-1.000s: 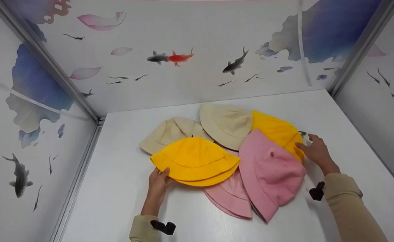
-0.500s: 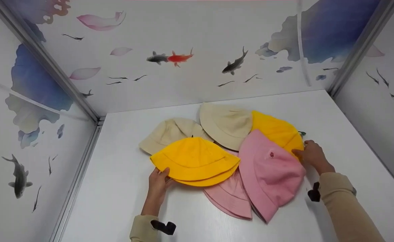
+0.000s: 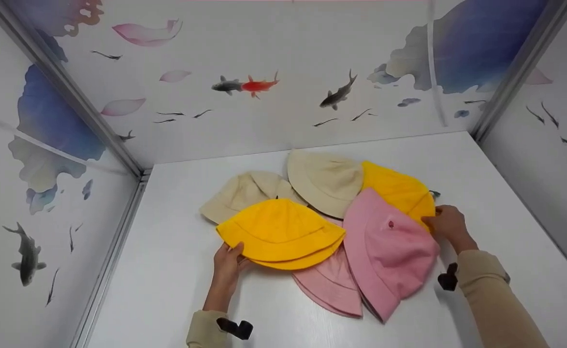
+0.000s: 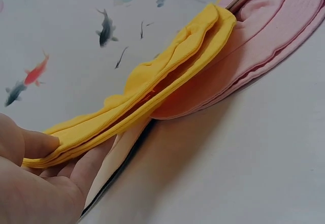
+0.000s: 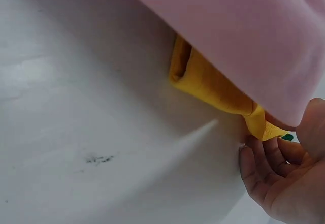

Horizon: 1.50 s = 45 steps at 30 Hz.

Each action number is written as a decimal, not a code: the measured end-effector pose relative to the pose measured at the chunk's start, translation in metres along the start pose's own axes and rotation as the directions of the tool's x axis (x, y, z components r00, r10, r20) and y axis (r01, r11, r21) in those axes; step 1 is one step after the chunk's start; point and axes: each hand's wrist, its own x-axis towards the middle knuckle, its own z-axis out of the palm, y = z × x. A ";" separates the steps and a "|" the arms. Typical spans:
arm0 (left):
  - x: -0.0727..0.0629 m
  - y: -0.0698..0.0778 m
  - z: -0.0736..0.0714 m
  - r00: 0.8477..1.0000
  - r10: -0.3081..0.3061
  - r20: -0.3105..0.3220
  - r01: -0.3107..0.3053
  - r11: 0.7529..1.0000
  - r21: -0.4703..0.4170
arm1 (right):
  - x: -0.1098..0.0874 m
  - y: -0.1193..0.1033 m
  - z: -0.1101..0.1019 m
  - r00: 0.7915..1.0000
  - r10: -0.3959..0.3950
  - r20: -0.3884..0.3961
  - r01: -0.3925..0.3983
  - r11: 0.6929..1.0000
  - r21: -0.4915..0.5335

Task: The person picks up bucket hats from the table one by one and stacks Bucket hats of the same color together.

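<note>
My left hand (image 3: 226, 270) pinches the left brim of a folded yellow bucket hat (image 3: 283, 227), thumb on top and fingers beneath. The left wrist view shows this hat's doubled brim (image 4: 167, 82) raised at a slant. On the right, my right hand (image 3: 451, 226) grips the edge of another yellow bucket hat (image 3: 399, 186), its thumb on the upper side. In the right wrist view, curled fingers (image 5: 264, 163) lie under that yellow edge (image 5: 208, 84). A pink bucket hat (image 3: 394, 251) with a small red mark covers much of this second yellow hat.
Two beige bucket hats, one at left (image 3: 244, 191) and one at the back (image 3: 329, 181), overlap the pile. A second pink hat (image 3: 331, 290) lies partly under the front yellow one. All rest on a white table (image 3: 167, 290) enclosed by printed panels (image 3: 288, 111).
My right hand has moved inward to the left and slightly down, from beside the rear yellow hat onto its edge. The left hand keeps its hold on the front yellow hat.
</note>
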 end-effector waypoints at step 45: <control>0.003 -0.008 -0.005 0.998 -0.056 -0.007 0.055 0.997 -0.046 | -0.018 -0.048 -0.041 0.848 -0.215 -0.485 0.240 0.971 -0.011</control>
